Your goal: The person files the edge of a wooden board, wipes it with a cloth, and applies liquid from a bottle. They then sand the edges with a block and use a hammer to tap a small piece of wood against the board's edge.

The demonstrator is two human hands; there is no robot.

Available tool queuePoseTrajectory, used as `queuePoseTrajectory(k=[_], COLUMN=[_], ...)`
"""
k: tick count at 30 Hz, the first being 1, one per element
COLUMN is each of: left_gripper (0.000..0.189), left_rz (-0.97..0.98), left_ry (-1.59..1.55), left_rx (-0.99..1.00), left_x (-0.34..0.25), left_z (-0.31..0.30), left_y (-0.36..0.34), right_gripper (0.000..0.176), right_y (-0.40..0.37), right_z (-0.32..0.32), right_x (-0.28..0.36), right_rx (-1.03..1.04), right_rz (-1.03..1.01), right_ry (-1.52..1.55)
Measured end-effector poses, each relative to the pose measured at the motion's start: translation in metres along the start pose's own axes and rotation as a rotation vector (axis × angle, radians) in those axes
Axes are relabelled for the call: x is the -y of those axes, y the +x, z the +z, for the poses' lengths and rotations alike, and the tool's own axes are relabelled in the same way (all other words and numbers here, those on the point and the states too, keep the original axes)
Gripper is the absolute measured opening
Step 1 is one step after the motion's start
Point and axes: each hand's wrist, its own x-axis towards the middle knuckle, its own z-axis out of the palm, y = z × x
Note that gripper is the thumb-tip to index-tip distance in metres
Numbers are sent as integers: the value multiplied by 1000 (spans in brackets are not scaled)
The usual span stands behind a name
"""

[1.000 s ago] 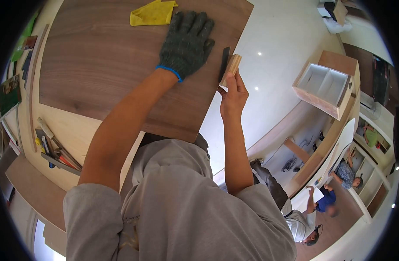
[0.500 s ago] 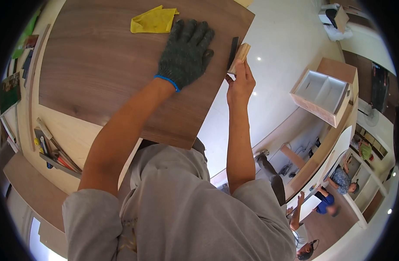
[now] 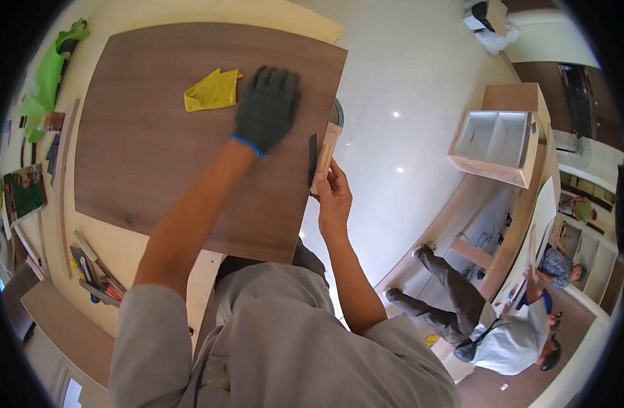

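A brown wood-grain panel (image 3: 142, 136) lies on a pale work surface. My left hand (image 3: 266, 109), in a dark glove with a blue cuff, rests flat on the panel, its fingers stretched out and slightly blurred. Just left of it lies a yellow cloth (image 3: 213, 90). At the panel's right edge my bare right hand (image 3: 334, 197) grips a small wooden block (image 3: 323, 168) between thumb and fingers. Beside the block, a thin dark strip (image 3: 313, 160) sits along the same edge.
A holder with tools (image 3: 94, 275) is at the left, below a green bag (image 3: 45, 95). A white-lined cabinet box (image 3: 492, 139) stands at the right. Several people are at the lower right, one in a light shirt (image 3: 509, 340) nearest.
In view, the panel, cloth and both hands sit lower and further left. My left hand's fingers are closer together. The block remains in my right hand. The light-shirted person now shows more fully.
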Motion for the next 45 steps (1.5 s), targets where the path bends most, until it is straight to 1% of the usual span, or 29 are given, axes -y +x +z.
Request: queuePoseTrajectory(k=[1, 3, 6, 9, 11, 12, 14, 15, 16, 18, 21, 24, 25, 27, 31, 34, 37, 40, 42, 43, 45], left_gripper=[39, 39, 43, 37, 36, 36, 39, 41, 39, 36, 35, 34, 34, 33, 33, 33, 34, 34, 33, 33, 33], left_rz=[24, 41, -134, -51, 9, 37, -28, -63, -47, -13, -28, -44, -48, -53, -65, -69, -80, -80, -68, -74, -83], left_ry=[-35, 157, 185, 229, 229, 221, 127, 84, 86, 94, 84, 88, 83, 77, 98, 106, 90, 89, 104, 105, 106], left_rx=[-55, -207, 196, 81, 42, 27, 129, 171, 131, 54, 123, 119, 112, 91, 112, 149, 185, 167, 139, 159, 198], left_x=[10, 24, 19, 10, -2, -10, -19, -22, -21, -18, -18, -22, -21, -19, -18, -18, -21, -24, -30, -33, -39], left_z=[14, 38, 36, 42, 41, 41, 25, 19, 22, 25, 22, 17, 20, 24, 24, 20, 19, 26, 29, 28, 26], left_y=[14, 60, 93, 78, 64, 54, 54, 55, 54, 52, 53, 55, 53, 54, 57, 59, 61, 70, 75, 77, 81], right_gripper=[57, 57, 57, 58, 59, 59, 58, 58, 57, 56, 57, 56, 55, 55, 55, 51, 53, 59, 57, 56, 56], right_y=[-1, -2, -1, -22, -39, -46, -59, -61, -61, -55, -42, -25, -21, -9, 16, 26, 10, -38, -68, -74, -60], right_z=[2, 2, 4, -1, -1, 0, 0, 0, 3, 8, 8, 8, 11, 13, 15, 11, 11, -12, -19, -17, -21], right_x=[4, 7, 10, -5, -12, -18, -30, -29, -25, -23, -18, -10, -3, 9, 18, 20, 28, -4, -10, -11, -5], right_rx=[-5, 4, 2, -10, -34, -46, -64, -83, -100, -120, -134, -147, -151, -150, -127, -92, -125, -80, -78, -93, -120], right_rz=[4, 5, -43, -42, -10, -27, -65, -52, -44, -34, -34, -2, 3, 0, -27, 8, 85, 49, 81, 64, 57], right_ry=[27, -14, -41, -49, -42, -27, -10, -30, -47, -42, -7, 29, 88, 111, 165, 96, 39, -123, -85, 11, -36])
